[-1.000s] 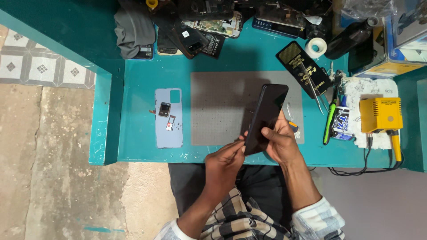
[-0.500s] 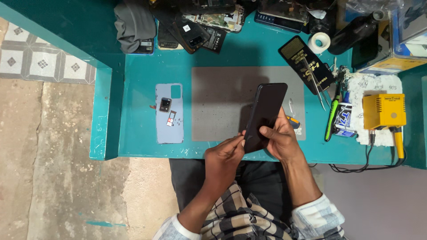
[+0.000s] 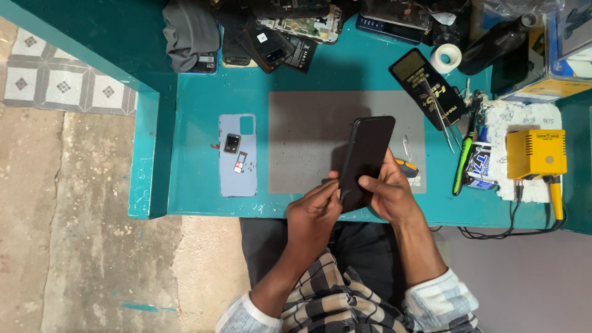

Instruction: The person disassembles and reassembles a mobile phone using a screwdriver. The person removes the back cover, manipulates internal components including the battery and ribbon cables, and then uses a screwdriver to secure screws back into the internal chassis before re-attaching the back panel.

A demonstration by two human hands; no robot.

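While your right hand grips the dark smartphone tilted above the grey mat, your left hand pinches its lower edge; blue back cover lies left.

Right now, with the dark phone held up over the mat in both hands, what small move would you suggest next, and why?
Probably slide the left hand fingertips a little further along the edge of the dark phone. They already pinch its lower corner, the right hand steadies it from behind above the grey mat, and the blue back cover lies off to the side.
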